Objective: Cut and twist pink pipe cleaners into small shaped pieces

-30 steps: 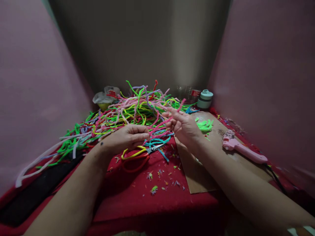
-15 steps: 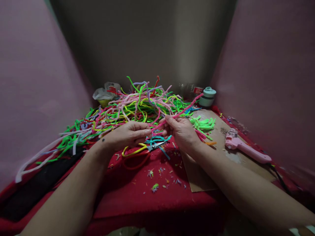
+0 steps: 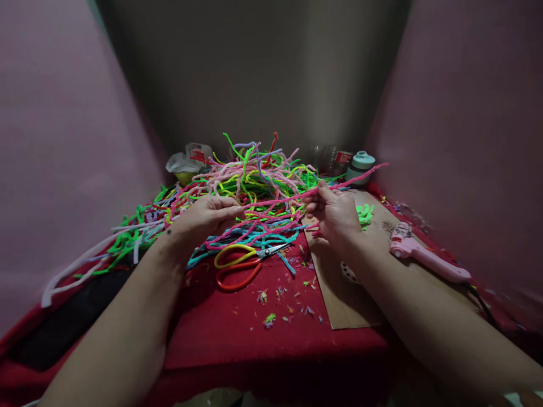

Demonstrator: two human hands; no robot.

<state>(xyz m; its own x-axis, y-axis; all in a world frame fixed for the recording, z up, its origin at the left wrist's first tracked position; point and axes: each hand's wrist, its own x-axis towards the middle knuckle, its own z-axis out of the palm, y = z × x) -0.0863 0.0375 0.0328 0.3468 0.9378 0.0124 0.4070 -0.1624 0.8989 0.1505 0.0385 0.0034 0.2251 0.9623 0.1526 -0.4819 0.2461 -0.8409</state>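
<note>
A hot-pink pipe cleaner point(image 3: 278, 200) stretches between my two hands. My left hand point(image 3: 214, 216) pinches its left end. Farther along, my right hand point(image 3: 333, 212) has thumb and fingers closed on it, and the free end rises past that hand to the upper right. Below and behind the hands lie more pink and blue pipe cleaners point(image 3: 254, 233). Scissors point(image 3: 241, 264) with one yellow and one red handle rest on the red cloth, blades partly spread and pointing right.
A large heap of coloured pipe cleaners point(image 3: 241, 175) fills the back. On the right, a pink glue gun point(image 3: 428, 260) lies on a brown board point(image 3: 339, 305). A teal-lidded jar point(image 3: 360, 164) stands behind. Fuzzy clippings point(image 3: 270, 320) dot the red cloth point(image 3: 237, 339).
My hands have moved apart, the right one sliding right and up along the pink pipe cleaner. The strand between them is now longer and straighter.
</note>
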